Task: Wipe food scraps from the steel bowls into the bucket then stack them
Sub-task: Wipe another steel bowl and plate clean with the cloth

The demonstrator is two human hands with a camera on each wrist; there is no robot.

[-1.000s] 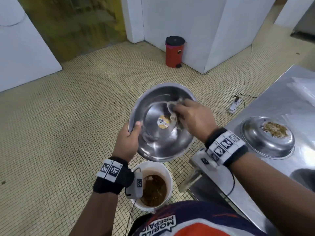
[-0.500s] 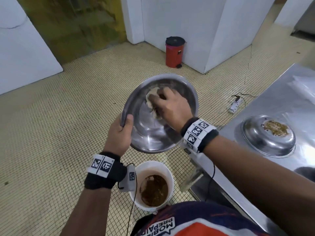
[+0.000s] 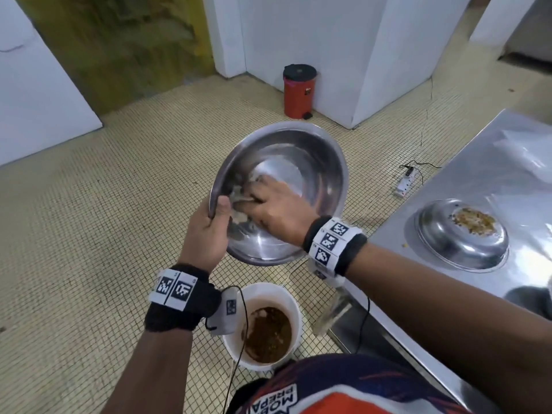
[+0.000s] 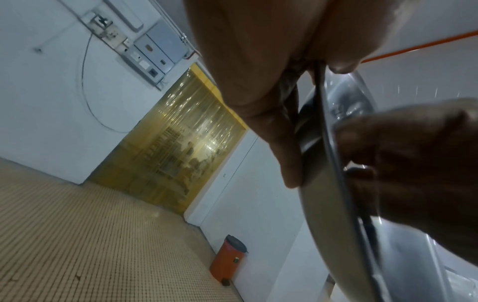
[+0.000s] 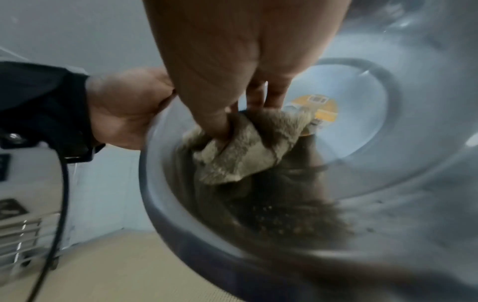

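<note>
Both hands were busy: the left hand (image 3: 206,234) gripped the round steel bowl's (image 3: 322,174) rim above the white plastic bucket (image 3: 294,306). Within a second, the right hand (image 3: 277,213), pinching a beige cloth (image 5: 240,149), had swept from the bowl's centre to its near-left wall, suggesting scraps were almost out.

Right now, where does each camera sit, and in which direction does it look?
Head: on the head, looking down at the bowl, bucket and counter; both forearms show.
Left wrist: under the left hand, facing the bowl's rim, the floor and a red bin.
Right wrist: under the right hand, looking into the bowl at the cloth.
All three views share the bowl and both hands.
</note>
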